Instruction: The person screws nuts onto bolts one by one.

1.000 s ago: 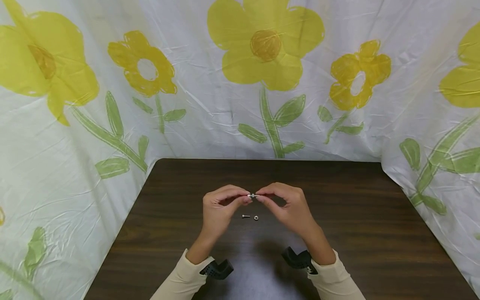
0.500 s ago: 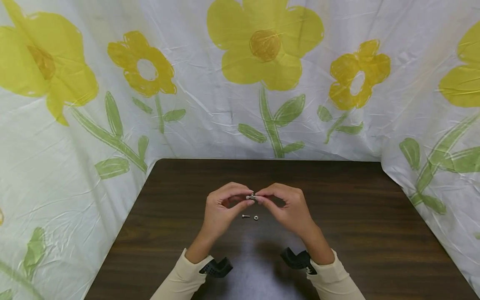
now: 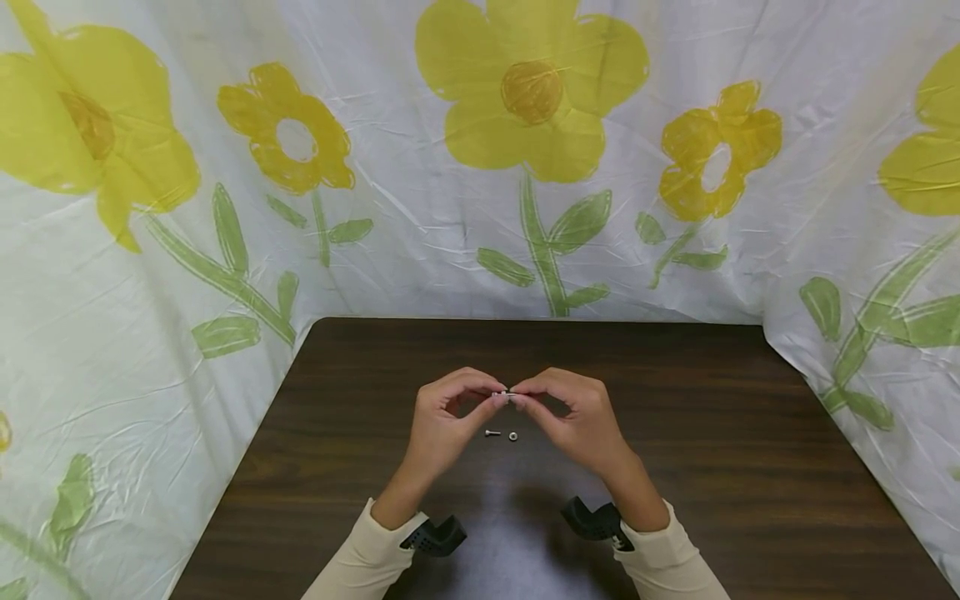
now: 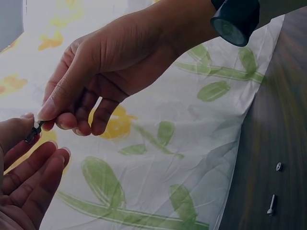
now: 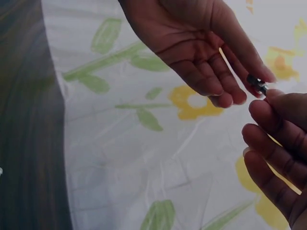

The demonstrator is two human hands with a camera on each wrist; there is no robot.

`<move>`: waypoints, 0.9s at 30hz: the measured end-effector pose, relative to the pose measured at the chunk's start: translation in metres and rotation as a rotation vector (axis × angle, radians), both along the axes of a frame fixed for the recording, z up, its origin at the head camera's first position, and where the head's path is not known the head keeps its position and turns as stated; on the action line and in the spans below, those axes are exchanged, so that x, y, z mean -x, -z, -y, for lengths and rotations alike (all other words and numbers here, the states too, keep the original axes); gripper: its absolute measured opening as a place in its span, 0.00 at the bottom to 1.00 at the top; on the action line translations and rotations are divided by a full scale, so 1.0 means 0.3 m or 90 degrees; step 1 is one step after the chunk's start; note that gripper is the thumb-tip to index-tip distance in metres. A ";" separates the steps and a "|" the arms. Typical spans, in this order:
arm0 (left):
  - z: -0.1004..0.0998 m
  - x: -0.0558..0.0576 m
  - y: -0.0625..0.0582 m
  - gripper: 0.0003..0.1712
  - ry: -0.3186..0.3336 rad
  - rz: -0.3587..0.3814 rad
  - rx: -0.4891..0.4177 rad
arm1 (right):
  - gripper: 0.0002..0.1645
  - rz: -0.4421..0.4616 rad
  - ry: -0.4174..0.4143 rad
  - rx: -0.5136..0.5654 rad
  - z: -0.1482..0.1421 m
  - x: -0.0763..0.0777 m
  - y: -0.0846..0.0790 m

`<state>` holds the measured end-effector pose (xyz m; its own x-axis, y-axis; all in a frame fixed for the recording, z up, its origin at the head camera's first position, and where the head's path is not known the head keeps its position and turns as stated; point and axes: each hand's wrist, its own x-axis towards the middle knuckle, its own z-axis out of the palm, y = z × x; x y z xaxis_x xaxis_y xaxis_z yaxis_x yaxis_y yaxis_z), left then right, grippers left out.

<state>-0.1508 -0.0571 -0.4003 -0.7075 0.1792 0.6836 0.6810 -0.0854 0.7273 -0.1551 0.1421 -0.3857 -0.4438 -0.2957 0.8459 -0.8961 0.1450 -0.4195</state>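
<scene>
Above the dark table, my left hand (image 3: 442, 417) and right hand (image 3: 581, 417) meet fingertip to fingertip over a small metal bolt (image 4: 32, 132). Thumb and fingers of the left hand pinch its thicker end, while the right hand pinches the thin end. A wider part that looks like a nut (image 5: 258, 85) shows between the fingertips; fingers hide much of it. In both wrist views the other fingers are loosely bent. A second bolt (image 3: 492, 433) lies on its side on the table below the hands, with a loose nut (image 3: 513, 437) just right of it.
The brown wood-grain table (image 3: 712, 417) spreads out on all sides of the hands. A white cloth (image 3: 390, 250) with yellow flowers hangs behind it and along both sides. Dark wrist cameras (image 3: 435, 537) sit at both beige cuffs.
My left hand has shifted slightly right, toward the right hand, and its fingertips now cover more of the bolt. The right hand and the loose bolt and nut stay in place.
</scene>
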 end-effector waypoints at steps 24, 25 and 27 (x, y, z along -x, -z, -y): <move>0.006 0.018 0.007 0.18 0.033 -0.067 -0.015 | 0.05 -0.013 -0.005 0.004 0.003 0.001 -0.001; 0.006 0.016 0.009 0.17 0.027 -0.063 -0.010 | 0.06 -0.014 -0.005 0.005 0.003 0.000 0.000; 0.006 0.013 0.012 0.15 0.015 -0.056 -0.003 | 0.09 -0.014 -0.004 0.006 0.004 -0.002 0.002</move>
